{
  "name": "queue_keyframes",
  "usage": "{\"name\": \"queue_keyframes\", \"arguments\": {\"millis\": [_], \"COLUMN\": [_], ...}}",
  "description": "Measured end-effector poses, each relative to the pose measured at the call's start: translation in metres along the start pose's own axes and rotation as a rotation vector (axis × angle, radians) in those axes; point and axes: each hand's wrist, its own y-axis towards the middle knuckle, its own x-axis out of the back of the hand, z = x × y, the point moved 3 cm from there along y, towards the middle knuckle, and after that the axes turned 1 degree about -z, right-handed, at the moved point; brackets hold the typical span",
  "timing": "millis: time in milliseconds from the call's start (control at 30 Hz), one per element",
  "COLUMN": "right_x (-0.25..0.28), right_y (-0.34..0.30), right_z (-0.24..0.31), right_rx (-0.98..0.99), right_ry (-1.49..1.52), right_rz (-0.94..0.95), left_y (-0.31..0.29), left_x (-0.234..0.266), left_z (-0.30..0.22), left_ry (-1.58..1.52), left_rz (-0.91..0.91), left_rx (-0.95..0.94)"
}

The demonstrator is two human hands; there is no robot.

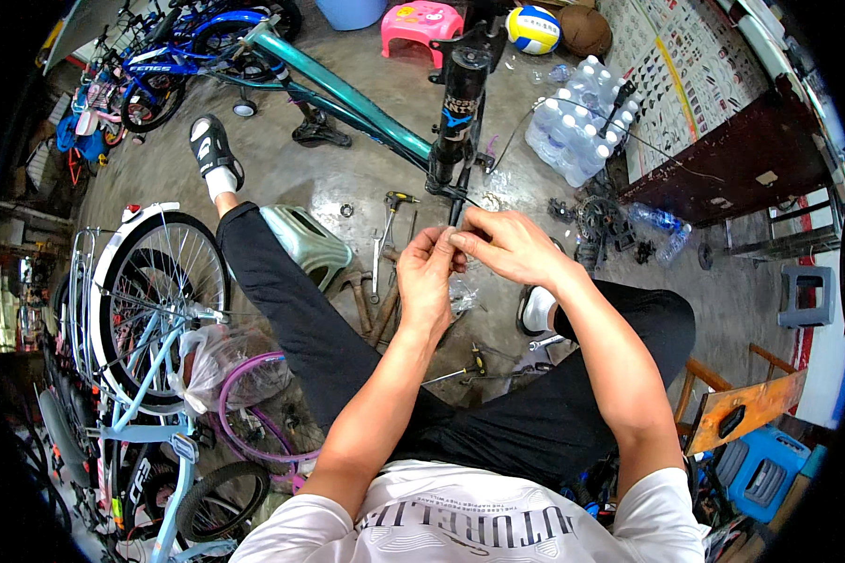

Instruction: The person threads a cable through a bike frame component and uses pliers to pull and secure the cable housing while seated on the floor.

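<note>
My left hand [426, 279] and my right hand [509, 247] meet in front of me, fingertips pinched together. Whatever small thing they hold is hidden by the fingers. Just beyond them stands a teal bicycle frame [347, 91] with a black suspension fork [460, 98]. A thin black part of the fork reaches down close to my fingertips; I cannot tell whether they touch it. On the floor left of my hands lie a yellow-and-black handled screwdriver [401, 198], a wrench [376, 272] and a hammer [357, 283].
A pale green stool [300, 246] lies tipped beside my leg. Packs of plastic bottles [580, 122] stand at far right, near black bicycle parts [599, 220]. Bicycles crowd the left, including a light blue one [164, 361] and a purple rim [227, 399]. A pink stool [421, 26] stands at the back.
</note>
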Motion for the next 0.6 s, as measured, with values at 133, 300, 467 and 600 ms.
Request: {"name": "queue_keyframes", "arguments": {"millis": [133,300,467,600], "right_x": [0.050,0.189,0.175,0.030], "right_y": [-0.016,-0.159,-0.317,-0.424], "right_z": [0.024,0.058,0.023,-0.073], "right_rx": [0.137,0.429,-0.279,-1.015], "right_ry": [-0.009,0.298,-0.134,-0.075], "right_rz": [-0.386,-0.989,-1.180,-0.977], "left_y": [-0.002,0.023,0.042,0.036], "left_x": [-0.017,0.025,0.144,0.210], "left_z": [-0.017,0.016,0.109,0.163], "left_ry": [-0.047,0.437,0.486,0.639], "left_rz": [0.085,0.149,0.011,-0.118], "left_rx": [0.039,0.192,0.379,0.561]}}
